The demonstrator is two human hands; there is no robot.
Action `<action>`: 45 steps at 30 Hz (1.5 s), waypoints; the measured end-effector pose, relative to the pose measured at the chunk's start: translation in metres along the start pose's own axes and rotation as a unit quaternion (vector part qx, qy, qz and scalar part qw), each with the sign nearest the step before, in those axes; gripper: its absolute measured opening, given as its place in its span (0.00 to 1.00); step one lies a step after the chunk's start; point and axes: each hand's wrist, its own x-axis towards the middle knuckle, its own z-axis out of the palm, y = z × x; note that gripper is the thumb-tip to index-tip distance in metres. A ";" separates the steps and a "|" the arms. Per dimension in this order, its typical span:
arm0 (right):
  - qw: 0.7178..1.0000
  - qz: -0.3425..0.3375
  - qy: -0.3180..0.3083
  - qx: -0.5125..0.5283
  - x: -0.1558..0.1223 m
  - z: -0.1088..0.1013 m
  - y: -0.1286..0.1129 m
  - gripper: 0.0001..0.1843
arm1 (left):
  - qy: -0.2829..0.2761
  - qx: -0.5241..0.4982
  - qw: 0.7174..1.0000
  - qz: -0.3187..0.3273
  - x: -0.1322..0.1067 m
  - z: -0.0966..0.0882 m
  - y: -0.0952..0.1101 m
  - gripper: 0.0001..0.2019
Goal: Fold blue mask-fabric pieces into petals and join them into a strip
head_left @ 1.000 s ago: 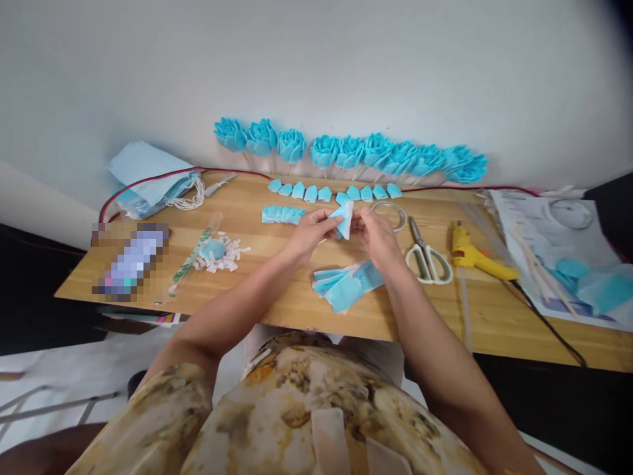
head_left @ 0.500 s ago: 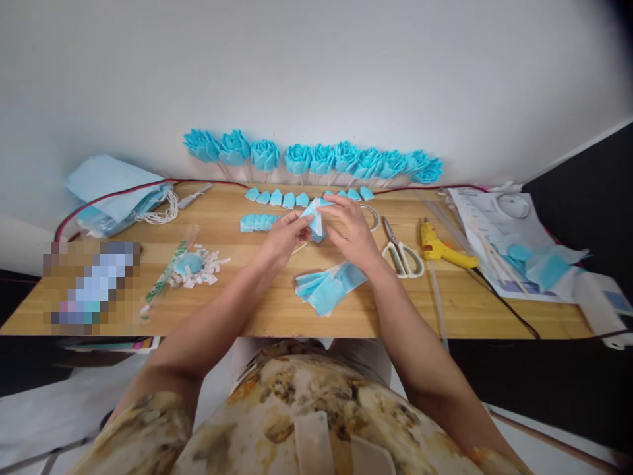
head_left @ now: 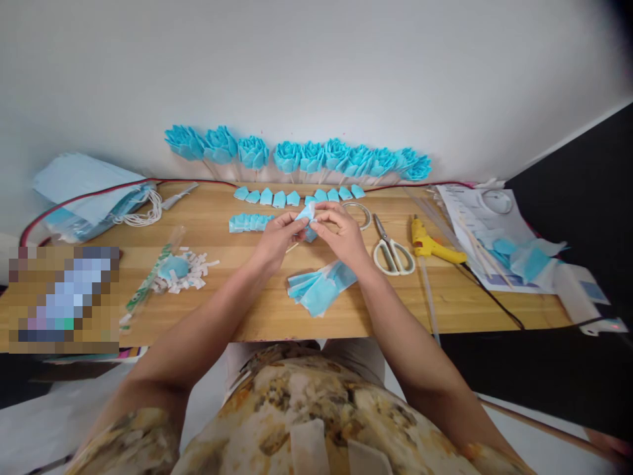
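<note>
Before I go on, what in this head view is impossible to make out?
Head view only.
Blue piece: pinched between the left hand and right hand, which cover most of it, so its fold is unclear.
Pixelated patch at the left end of the table: whatever lies there is blurred out.
Stack of blue pieces: layers overlap and are too small to count.

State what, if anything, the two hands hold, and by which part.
One small folded blue piece, pinched from both sides: the left hand grips its left edge, the right hand its right edge.
</note>
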 end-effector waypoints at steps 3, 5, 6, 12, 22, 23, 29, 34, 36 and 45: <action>0.997 0.049 0.000 0.053 0.000 0.003 0.002 0.07 | -0.001 -0.003 1.000 -0.004 0.000 0.000 0.000 0.10; 0.989 0.093 -0.003 0.112 0.000 0.005 0.003 0.09 | -0.005 -0.005 1.000 -0.005 0.000 0.001 0.000 0.10; 0.982 0.116 -0.007 0.147 0.000 0.006 0.004 0.13 | -0.005 -0.006 1.000 -0.005 0.000 0.001 0.000 0.10; 0.948 0.190 -0.025 0.256 0.001 0.007 0.003 0.16 | 0.004 0.006 1.000 -0.010 0.000 0.002 -0.001 0.11; 0.953 0.192 0.000 0.236 0.000 0.008 0.001 0.18 | -0.001 0.001 1.000 -0.017 0.002 0.000 -0.001 0.15; 0.953 0.190 -0.001 0.235 0.000 0.008 0.002 0.18 | 0.003 0.004 1.000 -0.011 0.003 -0.001 -0.001 0.14; 0.960 0.184 -0.005 0.210 0.000 0.010 0.003 0.15 | -0.002 0.072 0.997 0.025 0.001 -0.001 0.000 0.11; 0.952 0.209 -0.006 0.225 -0.001 0.009 0.002 0.17 | 0.005 0.110 0.993 0.031 -0.002 0.002 0.004 0.10; 0.947 0.215 -0.007 0.240 -0.001 0.008 0.002 0.19 | 0.005 0.111 0.993 0.028 -0.001 0.002 0.004 0.10; 0.956 0.202 0.012 0.210 0.000 0.007 0.005 0.15 | -0.024 0.124 0.992 0.023 0.001 0.002 -0.006 0.08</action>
